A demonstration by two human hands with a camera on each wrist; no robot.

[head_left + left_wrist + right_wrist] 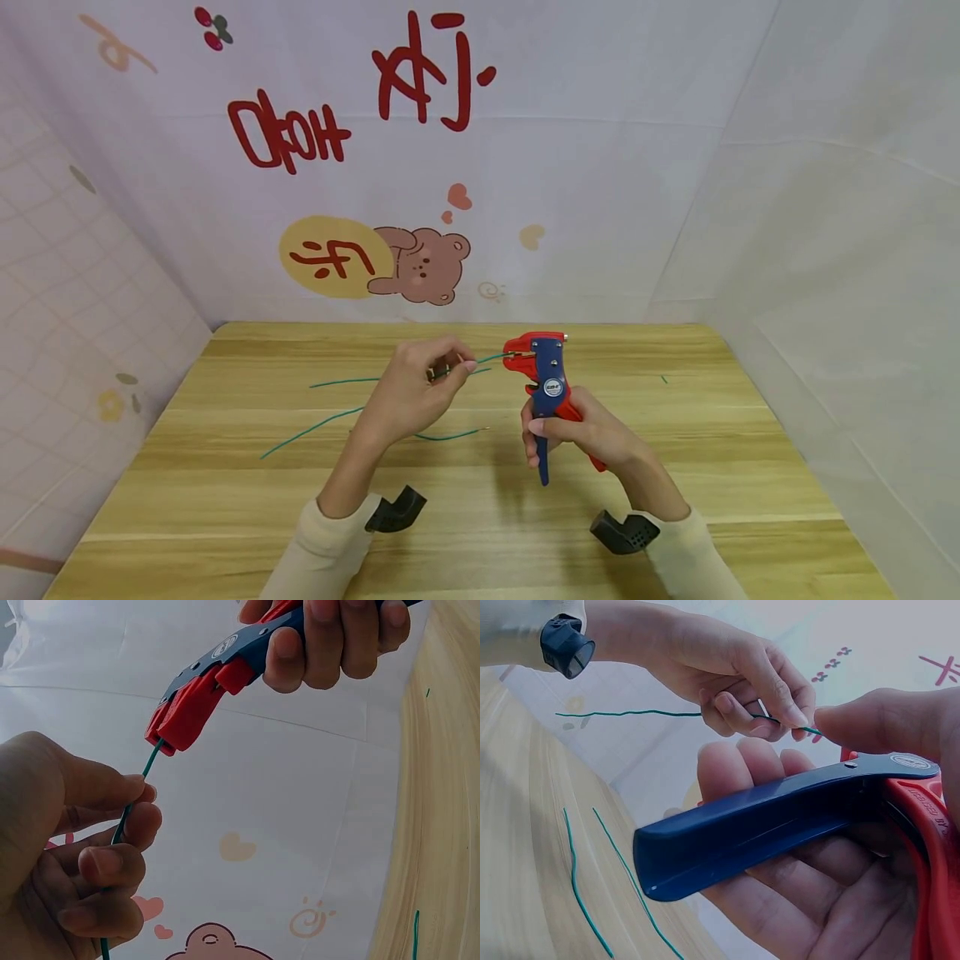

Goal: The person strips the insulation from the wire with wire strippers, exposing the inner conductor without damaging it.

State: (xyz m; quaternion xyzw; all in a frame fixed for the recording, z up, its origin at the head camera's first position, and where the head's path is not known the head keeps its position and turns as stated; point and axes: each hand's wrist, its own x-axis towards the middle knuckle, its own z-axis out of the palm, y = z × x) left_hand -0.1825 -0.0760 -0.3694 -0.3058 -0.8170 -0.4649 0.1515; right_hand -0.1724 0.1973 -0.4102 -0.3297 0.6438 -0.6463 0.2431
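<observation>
Left hand [416,383]: grip pinches a green wire [491,359] near frame centre. Right hand [588,429]: grip holds the red-and-blue wire stripper [550,358], right of centre; wire enters its jaws. Round label [553,387]: illegible. Red handle [922,806]: "BY" readable.

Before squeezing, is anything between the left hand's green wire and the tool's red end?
Nothing visible: the green wire runs clear from the left hand into the tool's red end. Other wires lie on the table.

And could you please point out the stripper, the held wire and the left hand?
Stripper [550,405], head view: blue body.
Held wire [153,757], left wrist view: stretch by the stripper.
Left hand [418,386], head view: its back.
</observation>
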